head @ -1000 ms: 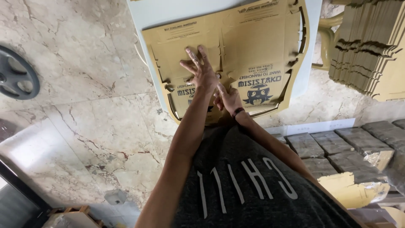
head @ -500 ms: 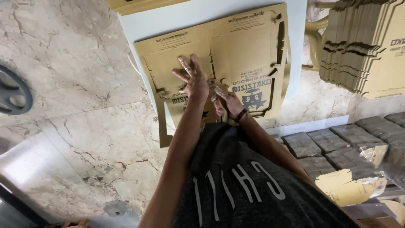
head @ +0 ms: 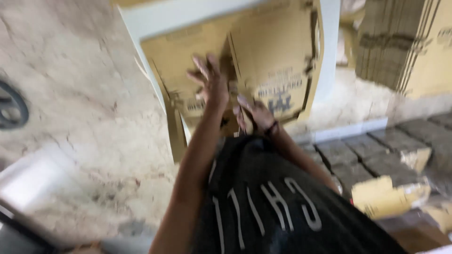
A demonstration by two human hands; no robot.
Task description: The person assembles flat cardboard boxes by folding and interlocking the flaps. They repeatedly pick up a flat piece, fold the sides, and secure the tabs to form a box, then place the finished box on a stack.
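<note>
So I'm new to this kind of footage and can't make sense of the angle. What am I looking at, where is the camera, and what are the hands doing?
The camera sits on a person's head and looks down past their dark printed shirt, so both bare arms reach away from you. The left hand lies spread on a flat brown die-cut cardboard sheet. The right hand, with a dark wristband, touches the sheet's near edge. The picture is blurred, so whether the fingers grip it cannot be told. The sheet lies on a white board over a pale marbled stone floor. A stack of flat brown cardboard stands at upper right, and grey paving blocks lie at right.
</note>
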